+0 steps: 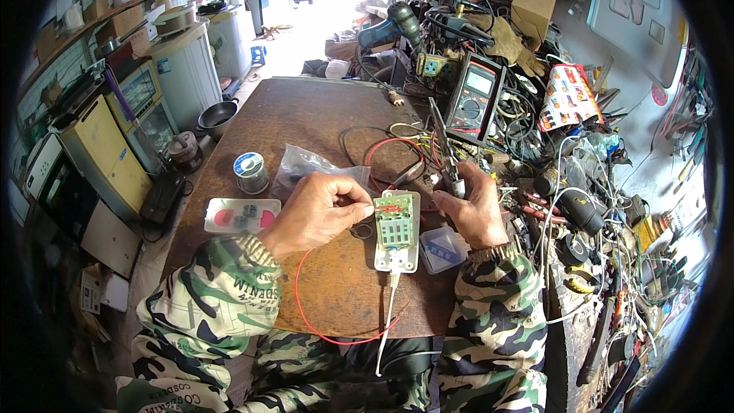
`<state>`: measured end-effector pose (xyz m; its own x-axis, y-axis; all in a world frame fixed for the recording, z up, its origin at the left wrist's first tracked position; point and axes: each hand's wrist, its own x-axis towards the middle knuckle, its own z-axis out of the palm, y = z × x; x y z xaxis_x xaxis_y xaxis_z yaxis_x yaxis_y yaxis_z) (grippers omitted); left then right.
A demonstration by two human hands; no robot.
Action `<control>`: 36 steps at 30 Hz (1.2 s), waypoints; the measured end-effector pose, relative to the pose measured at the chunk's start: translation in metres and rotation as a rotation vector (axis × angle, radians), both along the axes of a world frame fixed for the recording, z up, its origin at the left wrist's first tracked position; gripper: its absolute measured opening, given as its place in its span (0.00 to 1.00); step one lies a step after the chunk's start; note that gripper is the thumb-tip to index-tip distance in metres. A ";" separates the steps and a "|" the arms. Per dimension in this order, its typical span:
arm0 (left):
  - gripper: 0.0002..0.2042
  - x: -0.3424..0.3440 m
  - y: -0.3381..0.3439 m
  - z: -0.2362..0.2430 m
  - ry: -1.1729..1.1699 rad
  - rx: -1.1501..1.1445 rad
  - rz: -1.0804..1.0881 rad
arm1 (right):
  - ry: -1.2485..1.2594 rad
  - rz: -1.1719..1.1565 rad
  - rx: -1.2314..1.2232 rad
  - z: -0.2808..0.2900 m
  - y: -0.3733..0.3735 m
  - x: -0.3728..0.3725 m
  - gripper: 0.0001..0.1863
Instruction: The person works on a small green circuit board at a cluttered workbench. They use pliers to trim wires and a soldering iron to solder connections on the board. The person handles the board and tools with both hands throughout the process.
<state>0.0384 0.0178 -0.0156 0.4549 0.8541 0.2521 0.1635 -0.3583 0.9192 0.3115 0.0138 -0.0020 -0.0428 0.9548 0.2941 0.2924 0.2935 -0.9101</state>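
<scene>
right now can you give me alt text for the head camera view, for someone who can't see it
A person in camouflage sleeves works at a cluttered wooden bench: the left hand touches the edge of an opened white plastic case with a green circuit board, and the right hand holds a slim tool. A red wire, solder spool and multimeter lie around.

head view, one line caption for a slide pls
Left hand steadies an open white box with a green circuit board while the right hand holds pliers above it.
</scene>
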 end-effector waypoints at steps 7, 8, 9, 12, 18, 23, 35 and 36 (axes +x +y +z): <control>0.06 0.001 0.001 -0.003 -0.012 0.006 0.000 | -0.020 0.007 -0.005 0.000 0.000 0.001 0.19; 0.06 0.001 0.000 -0.003 -0.010 0.003 0.001 | -0.019 0.006 0.005 0.000 0.000 0.001 0.19; 0.06 0.001 0.000 -0.002 -0.009 0.001 0.002 | -0.018 0.004 0.015 0.000 0.000 0.000 0.19; 0.06 0.001 0.000 -0.002 0.010 0.004 0.012 | -0.015 0.000 0.013 0.001 -0.001 -0.001 0.19; 0.06 0.000 -0.002 0.004 0.036 -0.004 0.017 | -0.022 0.005 0.035 0.002 -0.003 -0.003 0.17; 0.07 -0.001 -0.004 0.012 -0.024 -0.063 0.015 | -0.224 -0.091 0.224 -0.003 -0.001 -0.001 0.19; 0.09 -0.008 -0.005 0.025 -0.413 -0.084 0.085 | -0.553 -0.047 0.460 0.001 -0.007 -0.003 0.30; 0.09 -0.008 -0.006 0.025 -0.436 -0.074 0.098 | -0.584 -0.038 0.432 0.003 -0.008 -0.003 0.31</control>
<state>0.0299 0.0123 0.0098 0.2357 0.9109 0.3387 -0.2148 -0.2911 0.9323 0.3085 0.0061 0.0010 -0.2773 0.7624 0.5846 0.7121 0.5716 -0.4076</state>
